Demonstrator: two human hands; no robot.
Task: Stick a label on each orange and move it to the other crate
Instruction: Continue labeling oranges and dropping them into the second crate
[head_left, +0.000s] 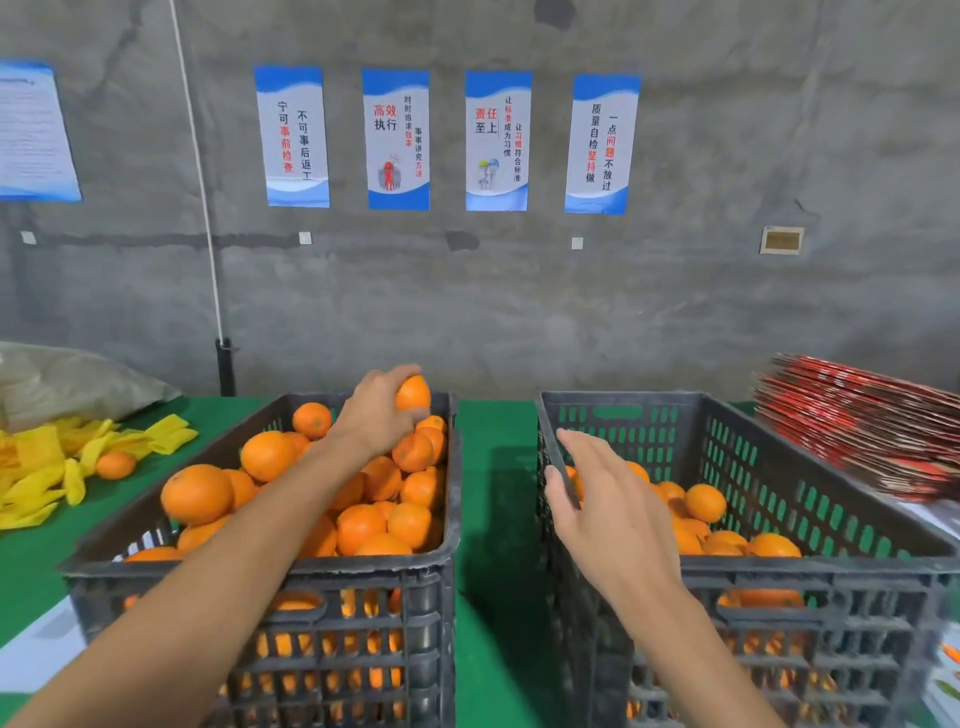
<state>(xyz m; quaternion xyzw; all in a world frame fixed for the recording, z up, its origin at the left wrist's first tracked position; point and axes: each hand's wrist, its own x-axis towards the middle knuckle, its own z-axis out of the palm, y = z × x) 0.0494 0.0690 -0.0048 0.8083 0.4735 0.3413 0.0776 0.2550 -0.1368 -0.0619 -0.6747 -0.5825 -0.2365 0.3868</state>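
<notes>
Two dark plastic crates stand side by side on a green table. The left crate (447, 561) is heaped with oranges (197, 493). My left hand (376, 410) grips one orange (414, 393) above the far right corner of that crate. The right crate (831, 564) holds a lower layer of oranges (705, 503). My right hand (608, 499) hovers over the right crate's left rim with fingers straight and spread, holding nothing. No label is visible in either hand.
Yellow foam sleeves (47, 467) and a loose orange (115, 465) lie on the green table (493, 467) at the left. A stack of red flattened cartons (857, 421) sits at the right. A concrete wall with posters (397, 140) stands behind.
</notes>
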